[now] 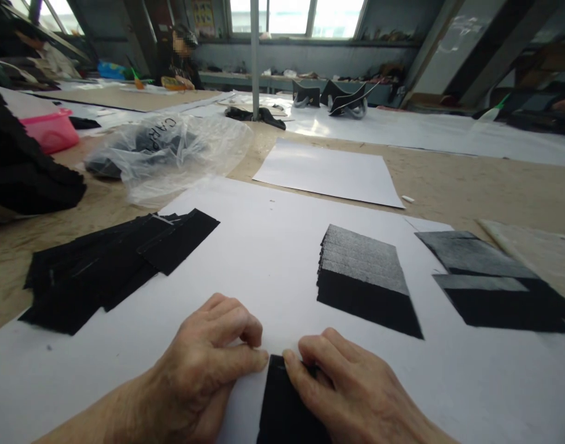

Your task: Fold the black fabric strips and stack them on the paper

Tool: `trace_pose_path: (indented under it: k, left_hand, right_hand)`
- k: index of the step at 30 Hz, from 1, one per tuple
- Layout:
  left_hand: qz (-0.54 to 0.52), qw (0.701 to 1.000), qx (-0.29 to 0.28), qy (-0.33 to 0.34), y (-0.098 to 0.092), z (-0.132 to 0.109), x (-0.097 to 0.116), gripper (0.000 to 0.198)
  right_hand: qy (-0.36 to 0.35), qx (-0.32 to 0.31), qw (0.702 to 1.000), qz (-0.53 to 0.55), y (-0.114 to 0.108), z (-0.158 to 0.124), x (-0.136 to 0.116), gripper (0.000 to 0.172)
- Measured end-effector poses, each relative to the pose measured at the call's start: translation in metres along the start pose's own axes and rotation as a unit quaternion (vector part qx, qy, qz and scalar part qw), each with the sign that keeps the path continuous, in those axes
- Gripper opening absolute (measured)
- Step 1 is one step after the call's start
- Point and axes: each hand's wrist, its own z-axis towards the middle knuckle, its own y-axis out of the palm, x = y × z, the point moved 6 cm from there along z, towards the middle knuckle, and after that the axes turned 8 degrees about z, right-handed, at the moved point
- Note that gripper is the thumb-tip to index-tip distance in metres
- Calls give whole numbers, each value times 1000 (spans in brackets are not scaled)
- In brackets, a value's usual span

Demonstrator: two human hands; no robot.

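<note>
My left hand (208, 364) and my right hand (347, 385) meet at the bottom centre, both pinching the top edge of a black fabric strip (282, 410) that lies on a large white sheet (264, 246). Fingers of both hands are curled tight on the strip's corners. To the left lies a loose pile of black fabric strips (111, 268). Right of my hands sits a neat fanned stack of black strips with grey edges (365, 280). A second fanned stack (490, 280) lies at the far right.
A crumpled clear plastic bag (171, 151) with dark fabric sits at the back left beside a pink tub (51, 129) and a black cloth heap (18, 166). A smaller white sheet (331, 172) lies behind. A person (180, 58) works far off.
</note>
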Motion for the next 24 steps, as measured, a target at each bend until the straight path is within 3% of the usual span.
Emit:
trace_pose_path:
  k: [5, 8, 14, 18, 21, 24]
  left_hand:
    - [24, 996, 76, -37, -12, -1, -9, 32]
    - [30, 993, 96, -64, -13, 0, -13, 29]
    - [51, 992, 109, -40, -10, 4, -7, 28]
    - [35, 993, 104, -34, -6, 8, -7, 27]
    - [6, 995, 76, -69, -3, 10, -12, 26]
    - [-19, 996, 24, -80, 0, 13, -11, 24]
  right_hand:
    - [-21, -27, 999, -4, 3, 2, -1, 29]
    - [-22, -58, 998, 7, 7, 5, -1, 25]
    - [-8, -99, 995, 21, 16, 8, -1, 18]
    - [-10, -51, 998, 30, 12, 9, -5, 16]
    - [56, 33, 998, 24, -2, 6, -1, 19]
    - [125, 65, 990, -4, -9, 0, 6, 11]
